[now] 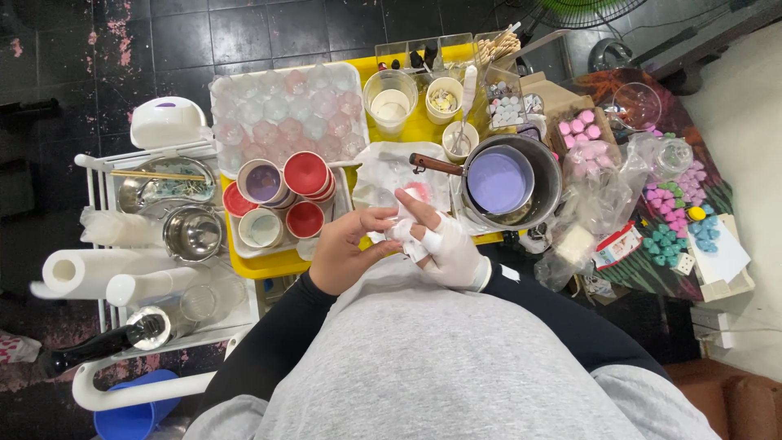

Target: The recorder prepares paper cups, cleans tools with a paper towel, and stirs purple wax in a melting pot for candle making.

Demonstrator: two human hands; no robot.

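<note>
table (269, 262): bright yellow
saucepan (509, 183): silver metal — pale lilac liquid inside, brown handle
paper cups (308, 173): red rims, one filled purple, one pale
right hand (446, 244): white glove, fingertips bare
small moulded pieces (680, 224): teal, pink, blue — scattered on a floral cloth
floor (73, 49): black tiles, pink flecks
bucket (130, 415): blue

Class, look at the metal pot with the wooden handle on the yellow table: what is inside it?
The metal pot holds a smaller round container filled with smooth lilac liquid. That container covers most of the pot's bottom, so whatever lies beneath it cannot be seen.
</note>
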